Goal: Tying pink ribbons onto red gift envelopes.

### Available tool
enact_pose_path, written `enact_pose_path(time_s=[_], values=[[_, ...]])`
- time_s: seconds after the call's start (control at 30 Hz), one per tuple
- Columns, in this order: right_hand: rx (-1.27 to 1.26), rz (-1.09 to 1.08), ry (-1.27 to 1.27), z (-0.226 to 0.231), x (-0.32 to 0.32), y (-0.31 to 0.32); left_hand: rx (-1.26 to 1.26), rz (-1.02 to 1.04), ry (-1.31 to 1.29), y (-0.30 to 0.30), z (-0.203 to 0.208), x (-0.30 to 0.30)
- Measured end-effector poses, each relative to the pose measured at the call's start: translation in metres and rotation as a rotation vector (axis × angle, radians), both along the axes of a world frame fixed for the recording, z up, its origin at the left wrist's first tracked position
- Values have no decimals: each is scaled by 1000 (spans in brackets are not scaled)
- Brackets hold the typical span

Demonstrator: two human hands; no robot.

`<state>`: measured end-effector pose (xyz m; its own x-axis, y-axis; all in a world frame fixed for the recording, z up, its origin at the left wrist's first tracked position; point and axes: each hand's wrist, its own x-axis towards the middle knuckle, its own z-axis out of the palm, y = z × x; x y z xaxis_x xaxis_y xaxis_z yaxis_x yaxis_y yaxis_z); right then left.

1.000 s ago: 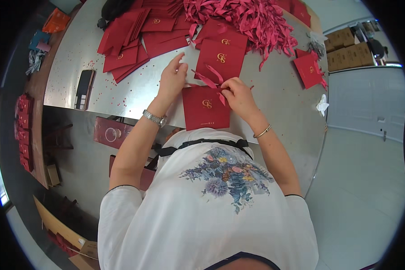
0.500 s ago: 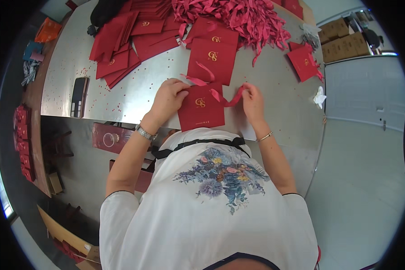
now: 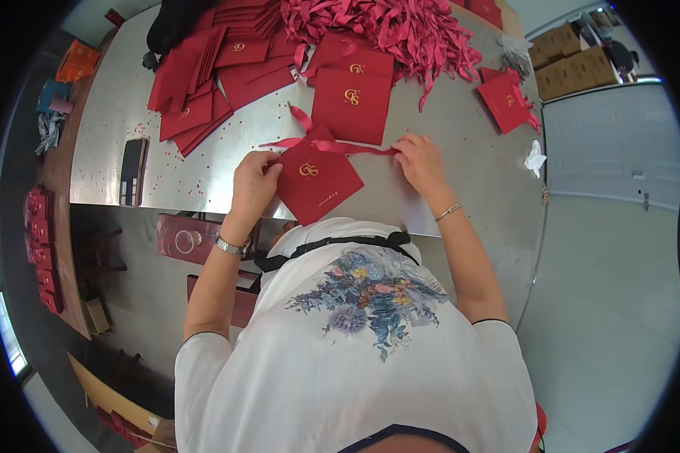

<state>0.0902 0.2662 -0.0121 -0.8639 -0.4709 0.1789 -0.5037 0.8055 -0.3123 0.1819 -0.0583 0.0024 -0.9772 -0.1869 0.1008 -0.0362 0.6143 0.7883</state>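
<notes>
My left hand [image 3: 257, 181] pinches the left corner of a flat red paper bag [image 3: 321, 189] with a gold emblem, at the table's near edge. The bag is turned so a corner points toward me. At its top sits a red ribbon [image 3: 355, 149]; one end is drawn out to the right, while other ribbon lengths stick up and to the left. My right hand [image 3: 423, 164] is closed on the right end, fingertips together. Just beyond lies another red bag [image 3: 353, 106], partly over a further one.
A heap of red ribbons [image 3: 400, 38] and stacked red bags [image 3: 242, 49] fill the table's far side. A phone [image 3: 132, 172] lies at left among scattered red dots. At right are a finished-looking red bag [image 3: 504, 103] with ribbon and a crumpled white tissue [image 3: 535, 158].
The bag has turned and shifted left with my left hand. My right hand has moved slightly, and the ribbon between it and the bag has gone from slack to nearly straight.
</notes>
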Motion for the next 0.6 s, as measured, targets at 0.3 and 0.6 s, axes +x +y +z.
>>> enact_pose_path(time_s=[0.3,0.6], values=[[-694,-231,-634,65,55,-11,-18,78,4,3,2,4],[-1348,220,-975,131,100,-38,234,-194,-216,11,9,-21]])
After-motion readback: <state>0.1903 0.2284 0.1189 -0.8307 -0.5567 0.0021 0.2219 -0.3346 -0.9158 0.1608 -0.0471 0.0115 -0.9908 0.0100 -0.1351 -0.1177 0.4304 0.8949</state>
